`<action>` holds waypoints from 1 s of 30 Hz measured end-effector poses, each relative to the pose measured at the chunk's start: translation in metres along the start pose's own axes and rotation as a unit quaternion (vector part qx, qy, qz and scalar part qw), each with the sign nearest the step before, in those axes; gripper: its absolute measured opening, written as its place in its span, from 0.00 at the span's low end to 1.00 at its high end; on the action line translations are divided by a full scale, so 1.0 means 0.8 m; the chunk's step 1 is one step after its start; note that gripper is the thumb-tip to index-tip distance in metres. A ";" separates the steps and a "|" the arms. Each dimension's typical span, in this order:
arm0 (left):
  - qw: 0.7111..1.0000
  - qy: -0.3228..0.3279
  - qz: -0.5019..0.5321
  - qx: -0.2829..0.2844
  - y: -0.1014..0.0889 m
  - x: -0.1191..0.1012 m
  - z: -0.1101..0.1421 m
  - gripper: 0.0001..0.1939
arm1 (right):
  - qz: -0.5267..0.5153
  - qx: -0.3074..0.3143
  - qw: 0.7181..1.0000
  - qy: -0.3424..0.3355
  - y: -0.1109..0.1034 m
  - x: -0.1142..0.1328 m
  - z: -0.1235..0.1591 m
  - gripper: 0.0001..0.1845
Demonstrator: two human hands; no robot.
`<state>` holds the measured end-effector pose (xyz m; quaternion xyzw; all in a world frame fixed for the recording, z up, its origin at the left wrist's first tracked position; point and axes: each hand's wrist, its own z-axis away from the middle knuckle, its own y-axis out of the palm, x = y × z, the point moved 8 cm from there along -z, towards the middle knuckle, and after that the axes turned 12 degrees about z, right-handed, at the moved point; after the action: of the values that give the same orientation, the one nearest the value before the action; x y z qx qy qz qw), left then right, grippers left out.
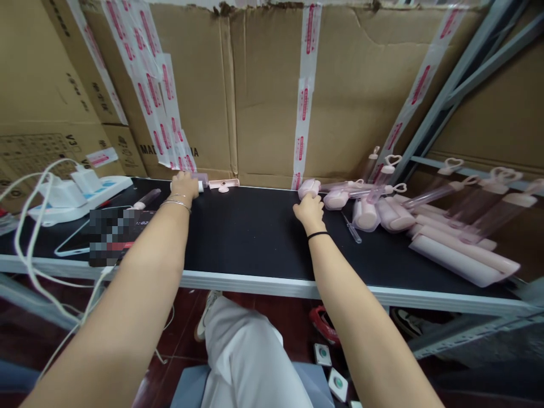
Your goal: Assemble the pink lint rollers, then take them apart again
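Observation:
At the back left of the black tabletop, my left hand point(185, 187) is closed over a small white cylindrical piece point(201, 186); most of it is hidden by my fingers. Just right of it lie a clear pinkish part point(203, 178) and a pale pink bracket-like piece point(224, 184). My right hand point(311, 213) reaches to the back of the table, its fingers bent round the near end of a pink lint roller point(309, 187). Several more pink lint rollers point(463, 260) with clear handles and heart-shaped loops are heaped to its right. A small clear-handled screwdriver point(352, 228) lies between.
A white power strip point(106, 190) with plugs and cables sits at the left. Near it are a phone point(136, 224) and a clear handle point(147, 198). Cardboard point(263, 102) walls the back; a metal shelf post point(457, 85) stands right.

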<state>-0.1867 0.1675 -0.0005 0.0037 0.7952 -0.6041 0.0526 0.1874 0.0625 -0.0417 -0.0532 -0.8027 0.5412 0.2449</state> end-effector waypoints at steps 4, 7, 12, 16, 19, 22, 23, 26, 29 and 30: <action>0.999 0.004 -0.004 0.043 0.005 -0.010 0.005 0.34 | 0.003 0.001 1.000 -0.007 -0.002 0.002 0.001 0.22; 0.997 0.013 -0.001 0.076 0.007 -0.016 0.011 0.34 | -0.009 -0.011 0.999 -0.038 -0.004 0.009 0.000 0.21; 0.998 0.020 0.011 0.057 -0.007 -0.053 0.027 0.27 | -0.060 -0.010 0.984 -0.169 0.001 0.038 -0.001 0.19; 0.971 0.123 0.205 -0.026 -0.030 -0.146 0.048 0.29 | -0.142 0.043 0.956 -0.254 0.015 0.059 0.004 0.25; 0.876 0.246 0.415 0.000 -0.030 -0.229 0.070 0.28 | -0.220 0.074 0.933 -0.274 0.021 0.063 0.003 0.35; 0.788 0.330 0.516 0.063 -0.015 -0.277 0.085 0.24 | -0.246 0.071 0.933 -0.253 0.024 0.054 -0.003 0.30; 0.789 0.319 0.522 0.055 -0.009 -0.274 0.082 0.23 | -0.240 0.065 0.939 -0.239 0.025 0.050 -0.006 0.27; 0.883 0.183 0.432 -0.011 0.020 -0.217 0.056 0.26 | -0.224 0.058 0.949 -0.212 0.026 0.041 -0.010 0.25; 0.973 0.029 0.228 0.017 0.056 -0.143 0.037 0.33 | -0.220 0.067 0.949 -0.215 0.027 0.041 -0.010 0.24; 0.981 -0.008 0.190 0.038 0.064 -0.124 0.034 0.35 | -0.217 0.070 0.949 -0.217 0.027 0.042 -0.009 0.25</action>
<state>-0.0822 0.1608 -0.0481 0.1516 0.7563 -0.6127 0.1722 0.1571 0.0896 -0.0477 0.2577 -0.7890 0.5281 0.1794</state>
